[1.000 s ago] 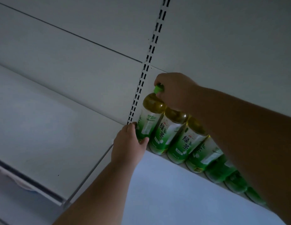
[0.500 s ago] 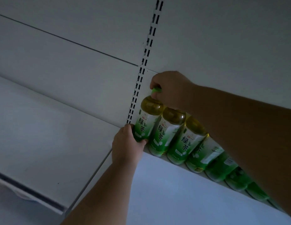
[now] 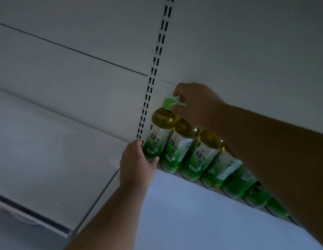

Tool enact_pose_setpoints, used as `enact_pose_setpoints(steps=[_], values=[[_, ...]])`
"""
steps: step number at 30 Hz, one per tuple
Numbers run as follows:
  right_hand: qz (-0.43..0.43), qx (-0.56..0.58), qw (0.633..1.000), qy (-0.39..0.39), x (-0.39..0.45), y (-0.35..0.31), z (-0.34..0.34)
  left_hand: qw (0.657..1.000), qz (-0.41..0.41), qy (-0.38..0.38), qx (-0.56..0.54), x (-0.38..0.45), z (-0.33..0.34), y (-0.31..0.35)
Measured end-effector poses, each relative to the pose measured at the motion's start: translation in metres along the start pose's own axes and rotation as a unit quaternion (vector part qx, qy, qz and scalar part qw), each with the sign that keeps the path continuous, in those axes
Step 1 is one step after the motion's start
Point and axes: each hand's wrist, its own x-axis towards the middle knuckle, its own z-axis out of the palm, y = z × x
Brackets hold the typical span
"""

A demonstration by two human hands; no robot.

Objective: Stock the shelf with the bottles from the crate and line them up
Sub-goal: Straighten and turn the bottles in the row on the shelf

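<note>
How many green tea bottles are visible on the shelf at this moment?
9 at least, in one row on the shelf. The end bottle sits beside the slotted upright, gripped by the left hand. The others run rightward; the forearm may hide more.

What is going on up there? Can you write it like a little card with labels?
Place: white metal shelf
Row: green tea bottles with green-and-white labels, side by side
End bottle: clear plastic bottle with a green cap, beside the slotted upright
Left hand: holds the end bottle's base
Right hand: fingertips at its cap
Light: dim
</note>
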Motion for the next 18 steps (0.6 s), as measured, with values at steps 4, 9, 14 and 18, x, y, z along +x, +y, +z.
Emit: enact_pose_setpoints(steps=[4,9,14,18], values=[[0.031,-0.106,0.993,-0.027,-0.016,0.012,-0.01,0.999,0.035,0.003,-0.015,-0.024,-0.003,0.019],[0.084,-0.06,0.993,-0.057,-0.022,0.023,-0.01,0.997,0.02,-0.068,-0.032,-0.04,0.01,0.032],[0.071,-0.029,0.995,-0.067,-0.016,0.025,-0.01,0.997,0.026,-0.076,-0.016,-0.039,0.02,0.036],[0.064,-0.017,0.995,-0.069,-0.013,0.03,-0.008,0.998,0.015,-0.06,0.007,-0.035,0.026,0.037]])
